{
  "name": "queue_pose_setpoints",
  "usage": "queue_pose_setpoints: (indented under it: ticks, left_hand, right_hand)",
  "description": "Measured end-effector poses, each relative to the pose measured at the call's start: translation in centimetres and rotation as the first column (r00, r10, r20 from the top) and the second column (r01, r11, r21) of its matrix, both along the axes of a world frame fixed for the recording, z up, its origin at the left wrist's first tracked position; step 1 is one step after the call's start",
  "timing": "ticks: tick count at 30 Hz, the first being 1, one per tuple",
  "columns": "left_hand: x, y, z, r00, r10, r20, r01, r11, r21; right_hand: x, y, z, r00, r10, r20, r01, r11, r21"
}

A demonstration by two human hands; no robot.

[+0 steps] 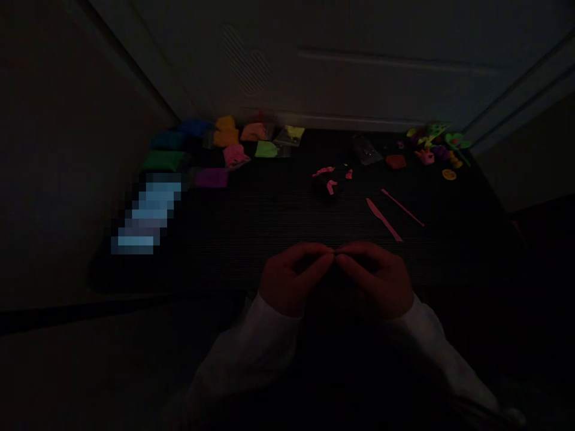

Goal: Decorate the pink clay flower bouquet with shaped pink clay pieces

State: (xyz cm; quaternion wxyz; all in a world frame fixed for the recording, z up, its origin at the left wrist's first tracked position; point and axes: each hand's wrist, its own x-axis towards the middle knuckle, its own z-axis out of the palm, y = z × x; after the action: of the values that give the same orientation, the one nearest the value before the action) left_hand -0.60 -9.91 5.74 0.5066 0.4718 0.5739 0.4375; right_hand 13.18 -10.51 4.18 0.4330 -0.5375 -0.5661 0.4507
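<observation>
In dim light, my left hand [291, 278] and my right hand [381, 278] meet fingertip to fingertip above the near edge of the dark table [233, 227]. Both are closed in a pinch. Something small and dark seems to lie between the fingertips, too dark to name. Beyond my hands sits a dark lump with pink pieces [331, 186] on it. A pink plastic knife [383, 219] and a thin pink modelling stick [403, 208] lie ahead of my right hand.
Packets of coloured clay, such as a green one [164, 160] and a purple one [211, 177], line the back left. A lit, blurred screen [150, 212] lies at left. Colourful clay figures [433, 143], a red piece [396, 161] and a yellow disc [449, 174] sit back right.
</observation>
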Motion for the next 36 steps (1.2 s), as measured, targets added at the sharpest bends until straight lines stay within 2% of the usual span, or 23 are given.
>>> queue_pose_setpoints:
  ticks: [5,12,21,28,36]
  left_hand:
    - [-0.2,0.1,-0.3,0.998,-0.056,0.009,0.056,0.998,-0.017]
    - [-0.2,0.1,-0.4,1.000,-0.012,-0.004,0.012,0.999,-0.052]
    - [-0.5,0.3,-0.6,1.000,-0.031,0.000,0.031,0.994,-0.104]
    - [-0.4,0.4,-1.0,0.997,-0.052,0.061,0.059,0.992,-0.116]
    - [-0.5,0.6,-0.7,0.999,-0.004,0.048,0.011,0.987,-0.160]
  right_hand:
    - [0.2,0.0,-0.1,1.000,-0.030,0.004,0.031,0.999,-0.014]
    - [0.2,0.0,-0.1,0.997,-0.044,-0.058,0.042,0.998,-0.039]
    - [0.4,0.0,-0.2,0.997,-0.016,-0.080,0.012,0.999,-0.053]
    - [0.4,0.1,-0.2,0.998,-0.053,-0.019,0.052,0.997,-0.050]
    - [0.4,0.1,0.0,0.997,-0.060,-0.049,0.055,0.995,-0.086]
